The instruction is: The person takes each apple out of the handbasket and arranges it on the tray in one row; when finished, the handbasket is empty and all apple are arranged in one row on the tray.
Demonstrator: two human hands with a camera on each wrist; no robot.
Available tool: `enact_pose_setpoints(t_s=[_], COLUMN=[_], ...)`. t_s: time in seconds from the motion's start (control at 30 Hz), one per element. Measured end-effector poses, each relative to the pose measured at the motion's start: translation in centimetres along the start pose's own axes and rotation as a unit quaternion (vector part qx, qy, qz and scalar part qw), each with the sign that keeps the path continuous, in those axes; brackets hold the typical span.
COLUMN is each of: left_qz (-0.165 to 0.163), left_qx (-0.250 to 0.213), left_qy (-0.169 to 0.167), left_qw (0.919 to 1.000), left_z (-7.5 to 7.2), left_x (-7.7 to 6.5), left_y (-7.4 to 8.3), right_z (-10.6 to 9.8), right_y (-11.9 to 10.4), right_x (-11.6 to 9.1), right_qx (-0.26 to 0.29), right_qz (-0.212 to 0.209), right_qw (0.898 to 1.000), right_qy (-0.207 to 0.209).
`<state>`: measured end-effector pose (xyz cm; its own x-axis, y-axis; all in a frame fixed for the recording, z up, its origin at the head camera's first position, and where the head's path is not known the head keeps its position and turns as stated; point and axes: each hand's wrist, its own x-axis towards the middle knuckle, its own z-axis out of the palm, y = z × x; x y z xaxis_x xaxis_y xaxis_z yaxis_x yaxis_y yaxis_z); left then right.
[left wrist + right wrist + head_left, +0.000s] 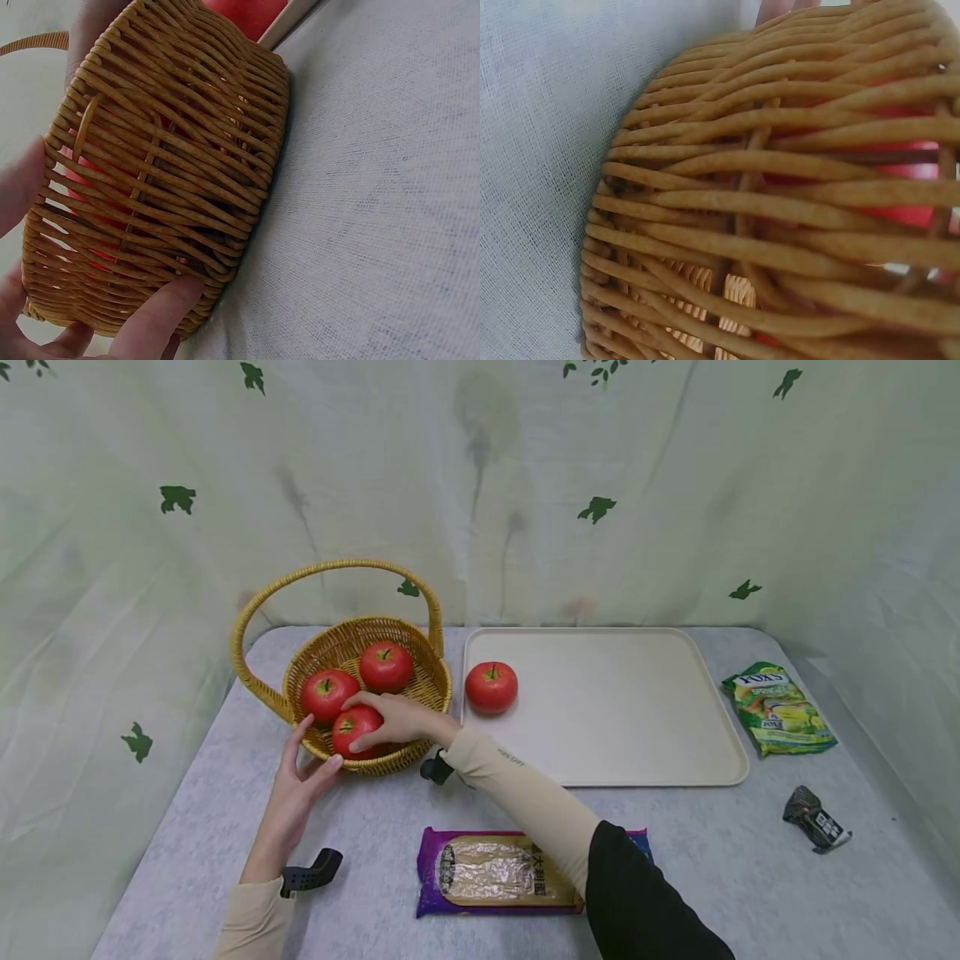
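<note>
A wicker basket [430, 677] with a tall arched handle stands at the back left of the table. Inside it lie two red apples, one at the back [386, 667] and one at the left [327, 694]. Reaching in over the rim, my right hand [397, 718] grips a third apple [354, 731] at the basket's front. My left hand [296, 789] spreads its thumb and fingers against the basket's front left side. In the left wrist view a fingertip [166, 311] rests low on the woven wall [172, 172]. The right wrist view shows mostly the wicker weave [780, 210].
Right of the basket is a cream tray [607, 710] with one apple [491, 687] at its left end. A purple pasta pack [495, 872] lies in front, partly under my right arm. At the right lie a green candy bag [780, 708] and a small black packet [817, 820].
</note>
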<state>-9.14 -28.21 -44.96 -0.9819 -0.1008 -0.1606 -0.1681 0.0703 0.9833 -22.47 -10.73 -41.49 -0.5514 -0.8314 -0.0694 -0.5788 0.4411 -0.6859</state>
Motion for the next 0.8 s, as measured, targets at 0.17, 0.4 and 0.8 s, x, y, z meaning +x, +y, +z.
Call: enact_pose_setpoints(t_s=[0.17,0.4,0.8], left_qz=[0.002,0.008,0.022], left_qx=[-0.001,-0.01,-0.022], left_qy=[-0.001,-0.003,-0.008], left_qw=[1.0,0.9999,0.9995], left_z=[0.1,0.0,0.1], left_x=[0.0,-0.2,-0.1], left_y=[0.1,0.0,0.0], right_z=[-0.5,-2.5,-7.4], right_y=[0.0,0.2,2.5], right_x=[-0.4,-1.7,-6.0], right_qx=[0.041,0.186,0.237], right_qz=[-0.014,-0.004,-0.004], right_qw=[0.999,0.982,0.969], right_qy=[0.029,0.033,0.074])
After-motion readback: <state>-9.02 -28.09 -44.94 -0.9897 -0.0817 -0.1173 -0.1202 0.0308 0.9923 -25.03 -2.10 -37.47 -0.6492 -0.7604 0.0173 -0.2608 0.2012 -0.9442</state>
